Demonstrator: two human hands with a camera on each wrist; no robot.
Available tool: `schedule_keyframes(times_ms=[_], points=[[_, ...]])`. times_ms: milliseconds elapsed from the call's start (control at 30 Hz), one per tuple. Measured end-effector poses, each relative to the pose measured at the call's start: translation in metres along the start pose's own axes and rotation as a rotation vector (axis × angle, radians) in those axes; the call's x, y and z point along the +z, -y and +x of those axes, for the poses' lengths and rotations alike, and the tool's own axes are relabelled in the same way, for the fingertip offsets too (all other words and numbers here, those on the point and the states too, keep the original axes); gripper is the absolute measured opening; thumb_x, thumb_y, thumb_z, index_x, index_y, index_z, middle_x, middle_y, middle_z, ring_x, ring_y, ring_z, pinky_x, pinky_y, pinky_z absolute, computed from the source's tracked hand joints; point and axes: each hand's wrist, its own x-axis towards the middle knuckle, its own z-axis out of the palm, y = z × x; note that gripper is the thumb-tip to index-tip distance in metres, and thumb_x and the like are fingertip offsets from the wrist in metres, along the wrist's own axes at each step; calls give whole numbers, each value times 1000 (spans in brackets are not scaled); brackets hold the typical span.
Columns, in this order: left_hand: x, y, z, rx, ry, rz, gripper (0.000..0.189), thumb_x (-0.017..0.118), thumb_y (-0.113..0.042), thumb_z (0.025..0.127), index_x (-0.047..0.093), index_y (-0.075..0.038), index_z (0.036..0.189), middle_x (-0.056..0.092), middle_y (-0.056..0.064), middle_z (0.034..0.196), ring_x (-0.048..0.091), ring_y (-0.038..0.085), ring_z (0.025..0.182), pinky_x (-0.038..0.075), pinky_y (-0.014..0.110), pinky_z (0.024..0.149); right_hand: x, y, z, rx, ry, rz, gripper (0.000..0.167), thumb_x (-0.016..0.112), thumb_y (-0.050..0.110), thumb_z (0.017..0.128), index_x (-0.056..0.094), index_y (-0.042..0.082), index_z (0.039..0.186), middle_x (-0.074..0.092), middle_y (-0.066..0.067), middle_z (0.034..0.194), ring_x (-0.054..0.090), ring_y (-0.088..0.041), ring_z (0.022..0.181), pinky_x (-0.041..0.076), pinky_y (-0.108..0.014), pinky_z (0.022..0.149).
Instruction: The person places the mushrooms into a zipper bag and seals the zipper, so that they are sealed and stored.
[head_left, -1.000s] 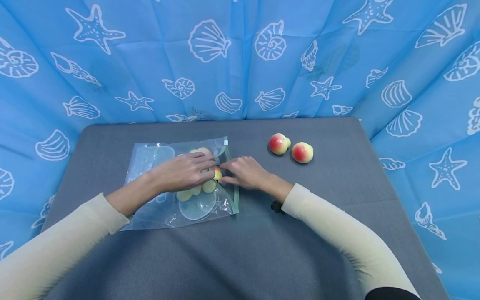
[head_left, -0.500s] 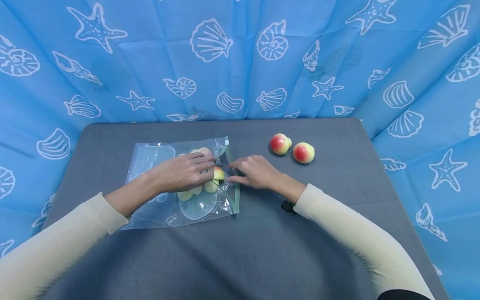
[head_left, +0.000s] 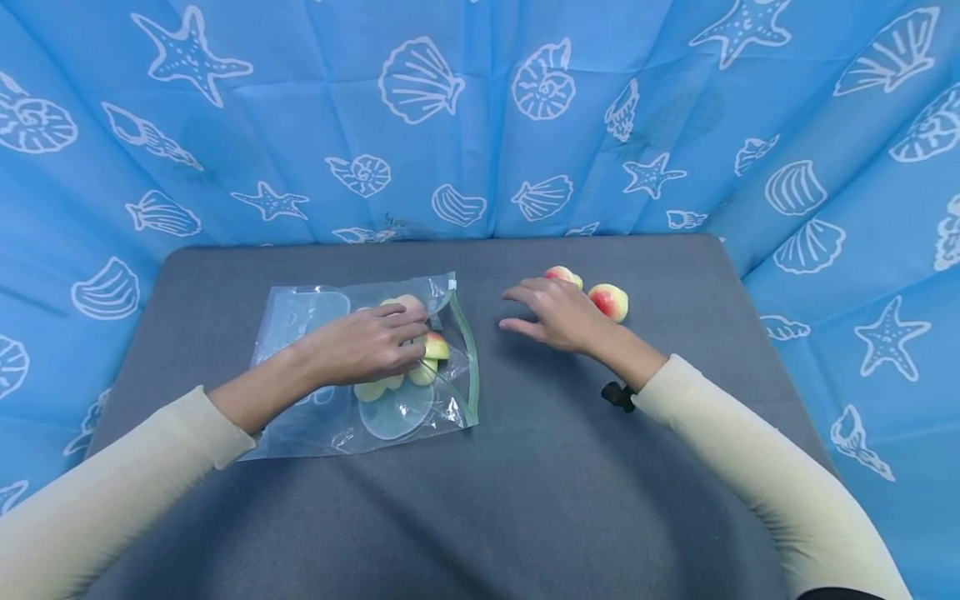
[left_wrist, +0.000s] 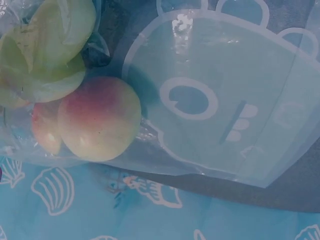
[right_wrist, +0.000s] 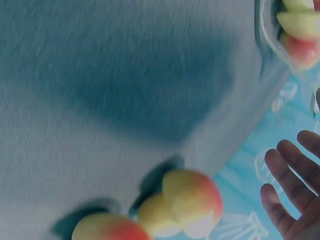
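Note:
A clear zip bag [head_left: 300, 433] with a pale green zip edge lies on the left of the table, its mouth facing right. My left hand [head_left: 367, 343] lies over it and pinches the upper film's edge, drawn back from the lower edge. Inside are several red-and-yellow mushroom-shaped pieces [left_wrist: 102, 120], partly hidden under that hand; one piece [head_left: 435, 346] shows at the mouth. My right hand [head_left: 558, 312] is off the bag, fingers spread and holding nothing. In the head view it partly covers one of two similar loose pieces [head_left: 609, 302]; the other piece [right_wrist: 192, 202] has a smaller round end.
The grey table [head_left: 450, 517] ends at the back against a blue curtain [head_left: 480, 117] printed with white shells and starfish. A printed cartoon shape [left_wrist: 225, 90] shows on the bag. A small black object [head_left: 618, 396] sits by the right wrist.
My right hand has drawn out of the bag's mouth and moved right towards the loose pieces, leaving a red-and-yellow piece at the mouth. My left hand has stayed on the bag.

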Motion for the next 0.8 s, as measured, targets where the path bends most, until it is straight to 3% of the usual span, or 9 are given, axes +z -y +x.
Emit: schedule_keyframes(times_ms=[200,333,567,800], points=[[0,0,0,-4,-8,5,19,71,-26,93,64,-9,98,70,13,115,66,27,110,53,46,100,-13,-21,-10,79,-83,-49,46,78,35,87,68,6,121,68,-15,118,64,-31,102,56,-50,88],[0,0,0,-9,-2,2,18,70,-26,93,64,-9,97,70,13,115,66,27,110,53,46,100,-21,-38,-19,150,-96,-64,54,77,38,87,63,6,128,62,-17,129,57,-36,118,50,-57,96],[-1,-1,0,-14,3,4,19,70,-26,94,63,-9,97,70,13,115,66,27,110,53,47,100,-29,-64,-34,241,-134,-47,59,75,38,88,58,5,134,57,-20,135,52,-40,124,44,-62,99],[-2,-2,0,-11,-3,-2,18,70,-25,93,63,-9,95,70,13,113,65,27,109,53,47,100,-30,-82,-51,399,-99,1,68,63,49,93,47,7,144,47,-20,146,43,-40,134,38,-66,105]])
